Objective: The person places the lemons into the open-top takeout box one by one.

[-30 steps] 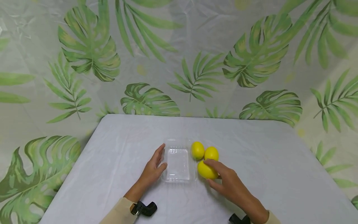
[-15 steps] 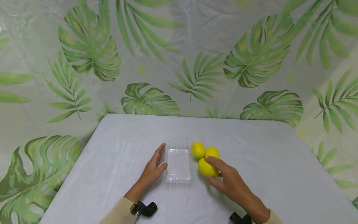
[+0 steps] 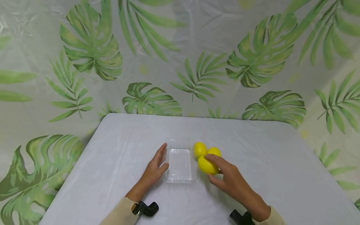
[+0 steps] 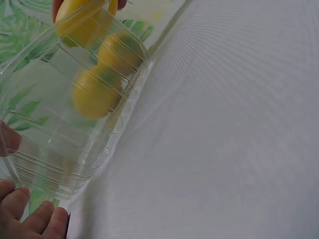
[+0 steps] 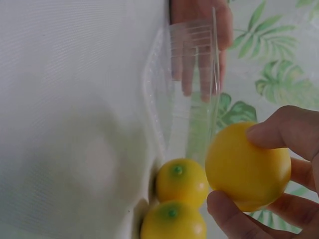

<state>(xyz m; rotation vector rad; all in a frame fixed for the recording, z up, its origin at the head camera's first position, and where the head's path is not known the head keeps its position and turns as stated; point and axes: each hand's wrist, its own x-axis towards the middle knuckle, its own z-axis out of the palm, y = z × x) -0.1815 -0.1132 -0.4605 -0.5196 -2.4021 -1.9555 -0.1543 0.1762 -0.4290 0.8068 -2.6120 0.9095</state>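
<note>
My right hand [image 3: 231,177] pinches a yellow lemon [image 3: 207,165] between thumb and fingers. In the right wrist view this lemon [image 5: 247,167] is held up off the white cloth. Two more lemons sit side by side just beyond it, a left one [image 3: 200,150] and a partly covered right one [image 3: 214,151], green at their tips in the right wrist view. A clear plastic container [image 3: 180,164] stands left of the lemons. My left hand [image 3: 154,165] rests along the container's left side, fingers extended; its fingertips [image 4: 37,216] show at the wall in the left wrist view.
A white cloth [image 3: 126,134] covers the table, whose far edge meets a leaf-patterned backdrop [image 3: 202,37]. Black wrist devices, one by the left sleeve [image 3: 146,208] and one by the right [image 3: 240,216], sit close over the cloth.
My right hand has lifted the near lemon and shifted it slightly away from me and toward the container. The left hand and the container stay in place.
</note>
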